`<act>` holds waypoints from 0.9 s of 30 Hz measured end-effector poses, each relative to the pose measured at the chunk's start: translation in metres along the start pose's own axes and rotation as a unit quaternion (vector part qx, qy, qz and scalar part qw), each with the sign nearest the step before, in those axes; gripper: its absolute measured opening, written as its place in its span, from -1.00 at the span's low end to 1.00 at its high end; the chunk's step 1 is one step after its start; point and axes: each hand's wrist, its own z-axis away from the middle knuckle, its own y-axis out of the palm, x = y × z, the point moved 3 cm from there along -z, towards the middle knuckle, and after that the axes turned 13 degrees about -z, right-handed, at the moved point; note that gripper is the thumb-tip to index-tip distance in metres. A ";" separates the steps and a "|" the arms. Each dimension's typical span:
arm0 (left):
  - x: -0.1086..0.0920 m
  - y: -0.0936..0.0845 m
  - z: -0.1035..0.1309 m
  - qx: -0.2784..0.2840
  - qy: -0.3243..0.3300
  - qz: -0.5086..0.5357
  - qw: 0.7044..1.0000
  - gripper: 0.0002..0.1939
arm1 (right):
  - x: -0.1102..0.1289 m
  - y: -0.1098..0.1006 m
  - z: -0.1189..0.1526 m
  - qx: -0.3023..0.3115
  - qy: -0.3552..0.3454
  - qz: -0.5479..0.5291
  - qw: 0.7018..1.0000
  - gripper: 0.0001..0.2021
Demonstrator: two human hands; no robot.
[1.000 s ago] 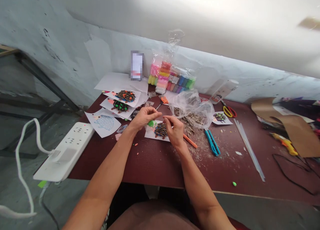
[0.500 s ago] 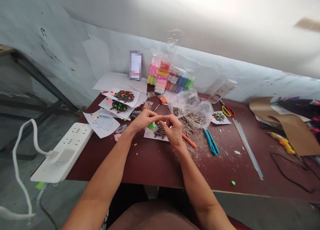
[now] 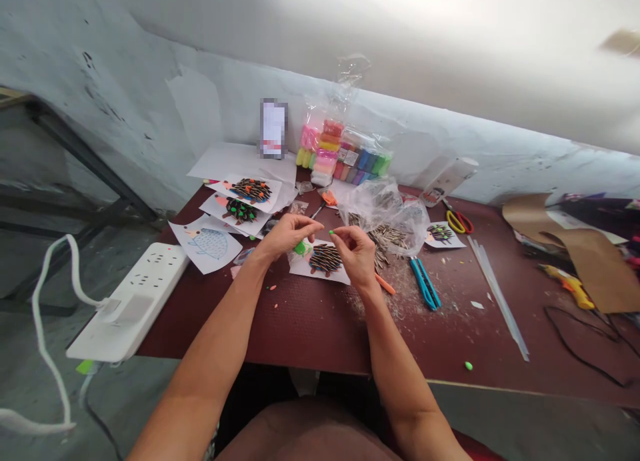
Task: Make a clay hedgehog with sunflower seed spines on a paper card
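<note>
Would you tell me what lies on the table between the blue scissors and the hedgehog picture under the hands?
The head view shows an orange stick.

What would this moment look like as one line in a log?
left hand: holds green clay lump | right hand: pinches tiny green clay bit | below: hedgehog picture on table

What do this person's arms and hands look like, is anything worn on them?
Both arms are bare along the whole length in view, with no sleeves showing. The left hand and the right hand wear no gloves, and no rings, watch or bracelets are visible. No markings show on either arm.
</note>
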 end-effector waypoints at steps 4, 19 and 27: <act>0.008 -0.006 -0.003 -0.065 -0.006 0.025 0.998 -0.60 | -0.007 -0.010 -0.005 0.032 0.039 0.048 0.998 -0.90; 0.000 0.011 0.000 0.097 -0.006 0.021 0.995 -0.55 | 0.002 0.004 0.002 0.077 -0.001 0.007 0.997 -0.90; -0.007 0.008 0.001 0.090 0.005 0.007 0.996 -0.52 | 0.006 0.003 0.000 0.072 -0.016 0.023 0.997 -0.90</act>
